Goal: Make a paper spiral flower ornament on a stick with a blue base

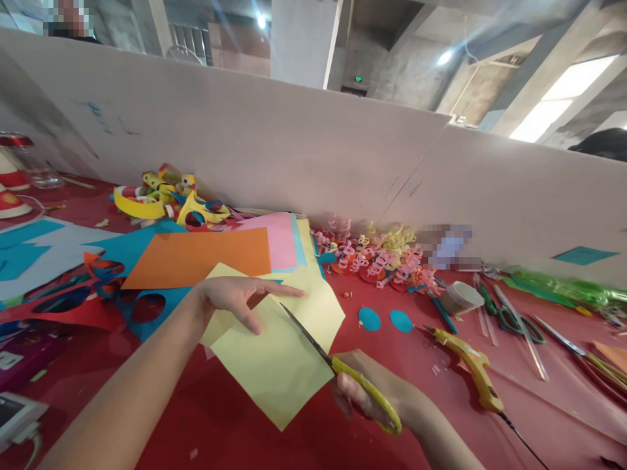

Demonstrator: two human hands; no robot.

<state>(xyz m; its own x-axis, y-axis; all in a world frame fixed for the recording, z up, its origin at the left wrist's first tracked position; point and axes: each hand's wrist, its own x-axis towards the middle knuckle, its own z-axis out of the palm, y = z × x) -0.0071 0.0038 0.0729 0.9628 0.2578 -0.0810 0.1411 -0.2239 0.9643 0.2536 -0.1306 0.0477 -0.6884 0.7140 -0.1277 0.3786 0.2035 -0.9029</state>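
A pale yellow sheet of paper is in front of me, partly cut along its upper right side. My left hand holds it near the top corner, thumb on the upper face and fingers along the far side. My right hand grips scissors with yellow handles. Their dark blade lies across the paper, pointing up and left toward my left hand. Beyond the cut line, another part of the yellow paper spreads to the right. The lower scissor blade is hidden beneath the paper.
Orange paper and pink paper lie behind. Two blue discs and a yellow glue gun are to the right, with green-handled scissors beyond. Curled paper pieces line a white partition. Cut-out scraps sit left.
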